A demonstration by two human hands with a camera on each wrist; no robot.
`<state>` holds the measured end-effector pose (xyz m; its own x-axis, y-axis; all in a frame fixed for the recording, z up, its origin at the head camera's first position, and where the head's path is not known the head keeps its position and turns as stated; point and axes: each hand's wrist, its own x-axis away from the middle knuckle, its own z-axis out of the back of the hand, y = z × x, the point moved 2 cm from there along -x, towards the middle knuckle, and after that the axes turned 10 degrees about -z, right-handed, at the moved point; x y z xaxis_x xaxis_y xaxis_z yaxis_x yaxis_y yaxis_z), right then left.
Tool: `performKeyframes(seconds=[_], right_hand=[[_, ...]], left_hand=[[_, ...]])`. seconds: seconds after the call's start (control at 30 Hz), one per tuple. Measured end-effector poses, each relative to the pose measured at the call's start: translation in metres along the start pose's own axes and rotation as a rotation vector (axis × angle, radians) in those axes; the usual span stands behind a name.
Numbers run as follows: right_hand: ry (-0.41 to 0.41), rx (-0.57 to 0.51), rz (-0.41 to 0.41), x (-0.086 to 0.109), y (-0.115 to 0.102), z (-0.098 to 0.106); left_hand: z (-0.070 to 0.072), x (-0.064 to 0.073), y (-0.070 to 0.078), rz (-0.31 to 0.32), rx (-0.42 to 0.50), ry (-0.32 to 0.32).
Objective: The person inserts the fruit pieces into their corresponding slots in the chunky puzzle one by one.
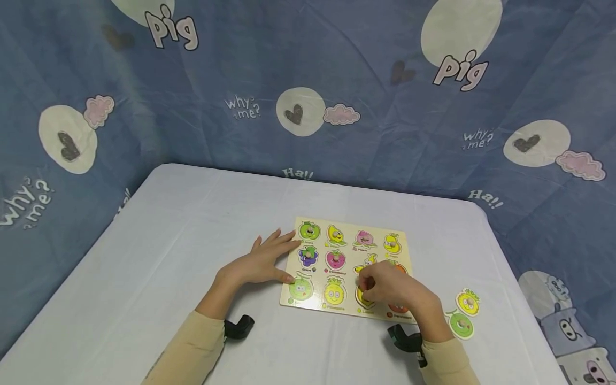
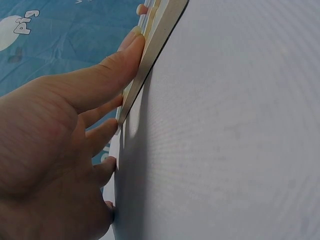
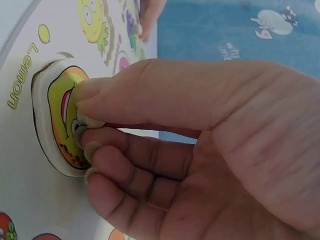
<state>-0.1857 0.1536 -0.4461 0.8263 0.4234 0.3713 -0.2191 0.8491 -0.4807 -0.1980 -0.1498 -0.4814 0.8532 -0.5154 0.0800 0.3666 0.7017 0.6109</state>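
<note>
A pale wooden fruit puzzle board lies on the table, printed with names and filled with several knobbed fruit pieces. My right hand is over its lower right part, thumb and fingertips pinching the small knob of the yellow lemon piece. That piece sits at the spot beside the printed word Lemon, its pale edge showing. On the board's left side rests my left hand, fingers spread. Its thumb presses against the board's edge in the left wrist view. My right hand partly covers the banana and orange-red pieces.
Two loose pieces, a pineapple and a round green fruit, lie right of the board by the right wrist. White cloth covers the table. Behind it hangs a blue printed curtain. Black camera mounts are strapped to both wrists.
</note>
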Motion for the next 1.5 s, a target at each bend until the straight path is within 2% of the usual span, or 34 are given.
performKeyframes(seconds=[0.3,0.93,1.27,1.5], right_hand=[[0.000,0.011,0.006,0.0004,-0.0013,-0.0034],[-0.020,0.027,-0.008,0.0001,-0.0029,-0.0014],[-0.036,-0.010,-0.032,-0.0002,-0.0028,-0.0011],[-0.041,-0.050,-0.055,0.0026,0.0037,0.0047]], left_hand=[[-0.0001,0.0006,0.0020,0.001,0.007,-0.010],[-0.0008,-0.0021,-0.0037,0.004,-0.006,-0.022],[0.0012,0.0013,-0.0008,-0.025,0.015,-0.013],[0.0019,0.0009,0.0027,-0.017,0.016,-0.012]])
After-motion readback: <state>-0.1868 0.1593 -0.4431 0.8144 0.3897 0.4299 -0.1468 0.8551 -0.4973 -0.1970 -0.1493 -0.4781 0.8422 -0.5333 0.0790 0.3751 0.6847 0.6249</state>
